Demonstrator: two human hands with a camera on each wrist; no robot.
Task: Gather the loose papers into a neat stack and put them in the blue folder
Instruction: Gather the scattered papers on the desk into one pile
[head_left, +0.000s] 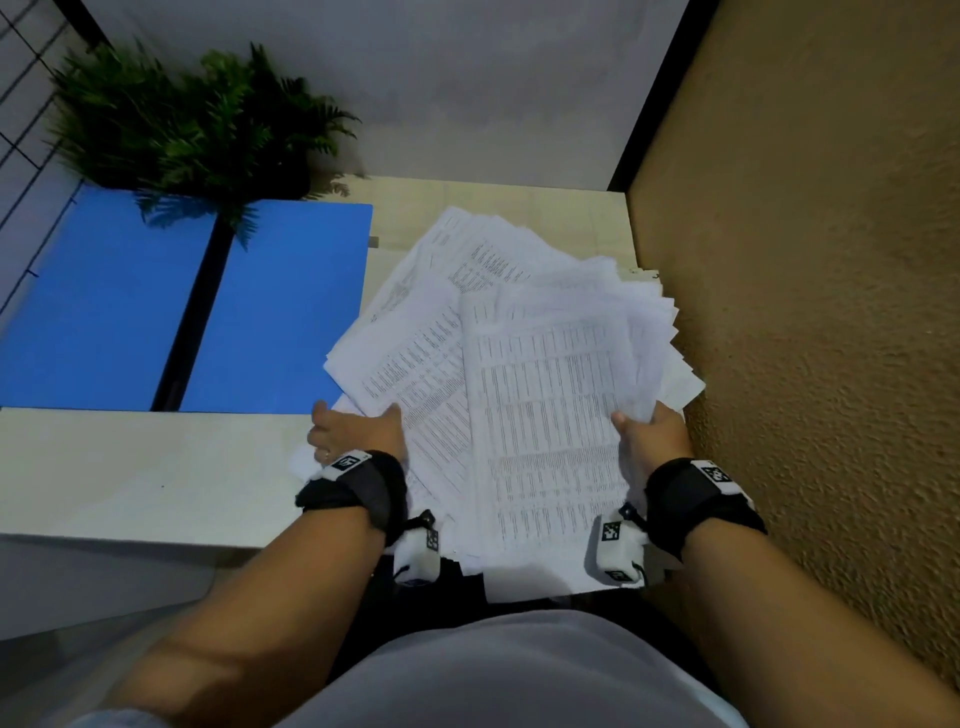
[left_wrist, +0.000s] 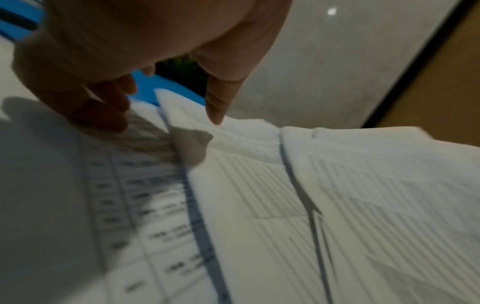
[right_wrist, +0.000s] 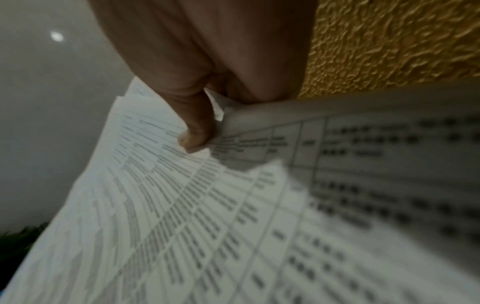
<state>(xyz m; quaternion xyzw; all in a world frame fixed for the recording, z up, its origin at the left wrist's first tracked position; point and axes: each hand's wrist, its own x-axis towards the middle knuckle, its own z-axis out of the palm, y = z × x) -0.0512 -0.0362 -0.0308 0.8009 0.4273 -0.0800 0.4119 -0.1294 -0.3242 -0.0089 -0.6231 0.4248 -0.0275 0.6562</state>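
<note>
A thick, fanned pile of printed papers lies skewed over the right end of the table, its near edge past the table's front. My left hand holds the pile's left edge, thumb on the top sheets and fingers at the side. In the left wrist view the left hand has its thumb tip touching the papers. My right hand pinches the right edge. In the right wrist view the right hand has its thumb pressed on the papers, fingers hidden beneath. The blue folder lies open to the left.
A potted fern stands behind the folder and overhangs it. A rough ochre wall runs close along the right of the papers. The pale table shows bare surface in front of the folder. A grey wall closes the back.
</note>
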